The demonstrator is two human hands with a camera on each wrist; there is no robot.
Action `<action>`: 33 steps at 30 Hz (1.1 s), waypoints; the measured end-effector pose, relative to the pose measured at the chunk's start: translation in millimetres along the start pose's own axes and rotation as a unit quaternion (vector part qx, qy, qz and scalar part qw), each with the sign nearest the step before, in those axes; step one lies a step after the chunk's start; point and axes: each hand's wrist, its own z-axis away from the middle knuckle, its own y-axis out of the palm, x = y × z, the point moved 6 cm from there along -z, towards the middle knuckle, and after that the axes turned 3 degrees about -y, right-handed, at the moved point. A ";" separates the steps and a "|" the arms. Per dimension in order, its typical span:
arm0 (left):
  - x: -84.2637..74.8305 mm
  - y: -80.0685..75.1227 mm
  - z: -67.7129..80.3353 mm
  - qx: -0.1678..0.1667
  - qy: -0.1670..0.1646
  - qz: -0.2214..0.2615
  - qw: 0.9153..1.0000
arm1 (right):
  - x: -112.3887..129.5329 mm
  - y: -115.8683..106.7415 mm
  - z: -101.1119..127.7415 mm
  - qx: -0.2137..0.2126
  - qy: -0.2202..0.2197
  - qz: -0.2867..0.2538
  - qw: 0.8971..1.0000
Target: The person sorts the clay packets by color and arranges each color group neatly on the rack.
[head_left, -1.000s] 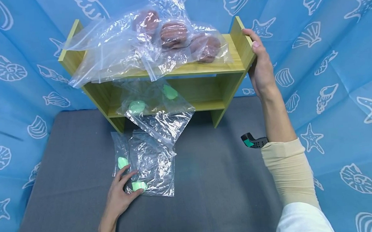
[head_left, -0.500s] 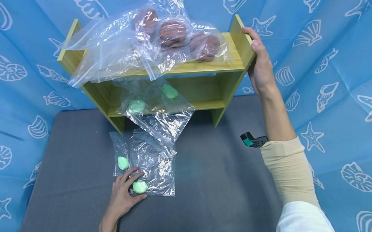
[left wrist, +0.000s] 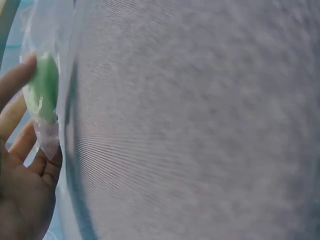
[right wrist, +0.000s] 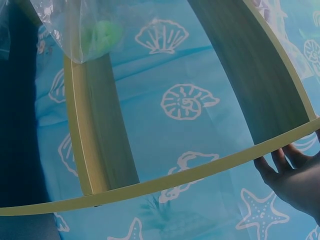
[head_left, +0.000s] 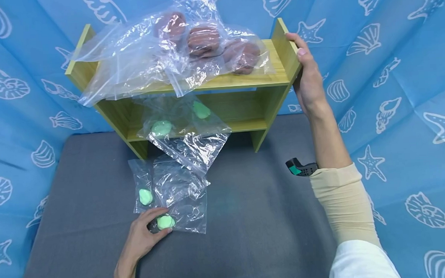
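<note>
My left hand [head_left: 156,221] pinches a green lump [head_left: 166,222] through a clear plastic bag [head_left: 184,199] that lies on the grey mat [head_left: 257,225]. The left wrist view shows the green lump [left wrist: 42,92] between the fingertips [left wrist: 17,75] of that hand. A second bag with a green lump [head_left: 146,196] lies just left of it. My right hand [head_left: 305,73] grips the right side panel of the yellow-green wooden shelf [head_left: 283,47], thumb on the top edge. In the right wrist view the fingers [right wrist: 287,167] curl under the shelf edge [right wrist: 175,180].
Clear bags with brown round pieces [head_left: 202,40] lie on the top board. Bags with green lumps [head_left: 162,128] hang out of the lower board over the mat. A blue cloth with shell prints [head_left: 393,84] surrounds the mat. A black and green wrist device [head_left: 301,168] sits on my right forearm.
My left fingers went from lying flat on the bag to curling round the green lump, drawing it slightly toward me. The right hand stays on the shelf.
</note>
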 end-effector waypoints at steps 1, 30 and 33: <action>-2.1 -1.3 -0.5 -0.005 0.005 0.002 1.000 | -0.1 0.2 0.0 0.001 -0.001 0.001 1.000; -90.9 -62.0 -22.3 -0.067 0.150 0.076 0.983 | -1.1 0.2 0.4 -0.004 -0.006 0.018 1.000; -102.0 -67.2 -23.8 -0.059 0.139 0.075 0.986 | -1.3 0.4 0.6 -0.005 -0.006 0.016 1.000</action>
